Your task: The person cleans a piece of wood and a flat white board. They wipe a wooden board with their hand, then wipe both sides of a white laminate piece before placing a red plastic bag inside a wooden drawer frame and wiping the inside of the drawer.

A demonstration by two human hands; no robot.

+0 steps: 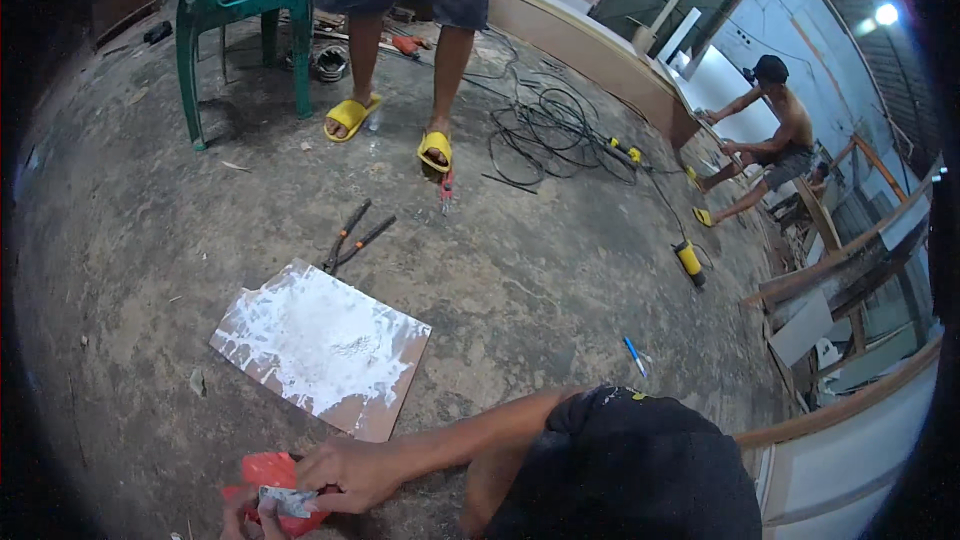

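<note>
At the lower left, my right hand (pixel 350 475) pinches a small flat grey-white piece (pixel 288 501), which looks smeared. Beneath it is a bright red, thin-looking object (pixel 268 467) whose kind I cannot make out. My left hand (pixel 243 517), partly cut off by the lower edge, curls its fingers at the red object's left side; a fingertip meets the grey-white piece. Just beyond my hands lies a brown board (pixel 375 418) thickly spread with white paste (pixel 335 340). Long-handled pincers (pixel 355 238) with orange-marked dark grips lie at the board's far edge.
A person in yellow slippers (pixel 350 117) stands ahead beside a green plastic chair (pixel 245 2). Coiled black cable (pixel 560 135), a yellow-black power tool (pixel 689 262) and a blue pen (pixel 635 355) lie on the concrete floor. Another person (pixel 785 130) works at right, near leaning boards (pixel 830 270).
</note>
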